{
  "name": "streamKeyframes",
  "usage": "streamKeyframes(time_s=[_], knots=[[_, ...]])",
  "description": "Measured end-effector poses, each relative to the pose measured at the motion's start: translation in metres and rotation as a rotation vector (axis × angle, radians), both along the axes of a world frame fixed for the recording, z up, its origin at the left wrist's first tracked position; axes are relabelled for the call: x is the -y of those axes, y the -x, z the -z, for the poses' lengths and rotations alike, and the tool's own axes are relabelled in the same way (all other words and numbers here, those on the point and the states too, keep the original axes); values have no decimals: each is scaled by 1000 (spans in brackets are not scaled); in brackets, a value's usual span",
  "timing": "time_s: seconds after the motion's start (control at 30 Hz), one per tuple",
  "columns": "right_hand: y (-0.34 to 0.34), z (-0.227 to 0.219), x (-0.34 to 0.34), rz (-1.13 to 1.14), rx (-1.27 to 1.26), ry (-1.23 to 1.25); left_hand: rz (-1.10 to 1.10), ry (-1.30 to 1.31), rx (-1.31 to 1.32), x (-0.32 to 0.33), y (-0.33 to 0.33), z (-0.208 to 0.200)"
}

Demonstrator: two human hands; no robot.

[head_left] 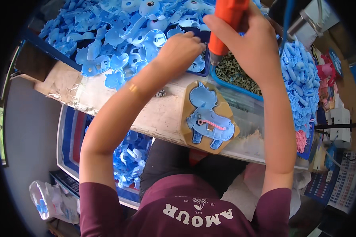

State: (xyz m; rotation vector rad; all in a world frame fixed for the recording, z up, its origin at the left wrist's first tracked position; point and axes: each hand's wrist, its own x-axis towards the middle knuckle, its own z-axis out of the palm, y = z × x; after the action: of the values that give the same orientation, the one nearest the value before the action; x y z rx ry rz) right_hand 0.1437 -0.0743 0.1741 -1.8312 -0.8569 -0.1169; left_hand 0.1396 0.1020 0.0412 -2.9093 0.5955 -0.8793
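My right hand [255, 43] grips an orange power screwdriver [224, 29], its metal tip pointing down beside a bin of small metal parts. My left hand [181, 49] reaches to a dark blue bin [203, 71]; its fingers are curled and the fingertips are hidden, so what they hold, if anything, does not show. Between my arms, near the table edge, a tan holding block [184, 132] carries a light blue animal-shaped toy shell [221, 122], open side up. Across the shell's body runs a pink strand [215, 124] with a small ring at one end.
Blue toy shells [118, 35] are heaped at the far left. The light blue bin [235, 89] of metal parts stands by my right wrist. More blue pieces [298, 79] pile up at right, near pink strands [301, 141]. A crate [63, 146] of blue parts sits below the table [158, 118].
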Motion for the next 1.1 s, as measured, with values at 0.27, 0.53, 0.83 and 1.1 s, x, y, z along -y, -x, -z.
streamKeyframes(time_s=[0.27,0.53,0.83,1.1], knots=[[-17,22,39,-43,203,78,-297,-166,-362,12,-81,19],[-31,29,52,-58,190,37,-229,-185,-281,11,-66,9],[-11,34,47,-234,-260,-207,219,261,-7,34,7,19],[30,47,47,-299,-421,-463,386,387,-68,78,81,25]])
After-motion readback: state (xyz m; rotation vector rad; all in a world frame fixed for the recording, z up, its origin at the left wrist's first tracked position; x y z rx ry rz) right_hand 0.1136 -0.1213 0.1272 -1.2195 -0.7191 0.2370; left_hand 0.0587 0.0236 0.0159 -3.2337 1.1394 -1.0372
